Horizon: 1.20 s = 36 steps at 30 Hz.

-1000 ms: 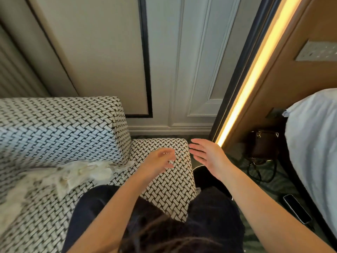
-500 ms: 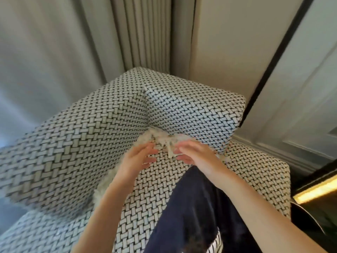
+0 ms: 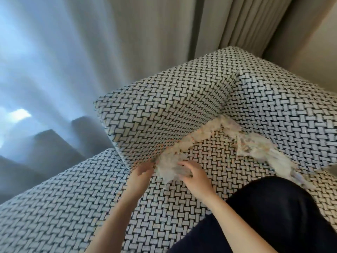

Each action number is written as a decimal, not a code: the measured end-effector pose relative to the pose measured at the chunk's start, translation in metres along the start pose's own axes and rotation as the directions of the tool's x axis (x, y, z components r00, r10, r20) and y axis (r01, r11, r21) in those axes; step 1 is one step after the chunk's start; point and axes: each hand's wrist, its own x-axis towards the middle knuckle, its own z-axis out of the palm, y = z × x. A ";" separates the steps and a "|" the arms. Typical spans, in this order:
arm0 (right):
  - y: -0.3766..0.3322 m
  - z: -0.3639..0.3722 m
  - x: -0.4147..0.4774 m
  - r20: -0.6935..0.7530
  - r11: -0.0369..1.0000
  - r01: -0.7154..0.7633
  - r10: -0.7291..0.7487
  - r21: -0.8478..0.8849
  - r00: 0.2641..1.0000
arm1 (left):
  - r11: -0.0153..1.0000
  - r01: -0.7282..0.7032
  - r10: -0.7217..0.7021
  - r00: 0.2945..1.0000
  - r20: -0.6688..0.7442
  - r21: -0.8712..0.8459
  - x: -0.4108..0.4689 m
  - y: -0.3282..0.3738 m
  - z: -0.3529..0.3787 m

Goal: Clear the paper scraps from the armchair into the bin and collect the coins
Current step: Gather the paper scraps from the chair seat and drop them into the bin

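Bends over a black-and-white basket-weave armchair (image 3: 164,110) and digs with both bare hands into a drift of white paper scraps (image 3: 167,165) lodged in the crease where the seat meets the chair's two upright sides. Curls the right hand (image 3: 193,177) down over the near end of the drift, fingers bent round a loose clump and gripping it against the seat. Holds the left hand (image 3: 142,170) at the opposite side, at the foot of the left upright, fingertips bent toward the same clump and touching its edge; hard to tell through the motion blur whether holding any paper or merely pressing against it. Works only the lower left end of the litter: from the hands, a ragged band of scraps running up along the crease to the chair's inner corner, then down to the right along the foot of the other upright, thickest at its middle and thinning to a frayed tail. Shows a dark trouser leg (image 3: 273,216) across the seat at lower right, just beside that tail. Framed behind by a sheer curtain (image 3: 45,70) glowing blue-white at left, heavy beige drapes (image 3: 209,24) at top, and a strip of plain wall (image 3: 319,42) at upper right.
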 end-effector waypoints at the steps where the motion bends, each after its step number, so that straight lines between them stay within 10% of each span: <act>1: 0.002 0.007 0.001 0.022 1.000 0.014 -0.013 -0.023 1.000 | 0.999 0.016 -0.015 1.000 -0.007 0.032 0.002 -0.007 0.002; 9: 0.010 0.030 -0.006 0.276 0.972 0.070 -0.007 -0.222 0.961 | 0.987 0.127 -0.118 0.989 0.091 -0.098 0.016 -0.028 0.019; 20: 0.026 0.001 -0.022 0.005 0.997 0.041 -0.041 -0.066 0.999 | 0.982 0.123 -0.126 0.992 -0.012 -0.143 0.015 -0.033 0.033; 28: 0.026 -0.014 -0.031 -0.123 0.979 0.005 0.021 0.202 0.992 | 0.987 -0.077 0.097 0.985 -0.141 0.140 0.009 -0.030 0.046; 36: 0.025 -0.024 -0.033 -0.046 0.767 -0.114 0.184 0.631 0.982 | 0.911 -0.359 0.305 0.917 0.256 0.202 0.004 -0.015 0.059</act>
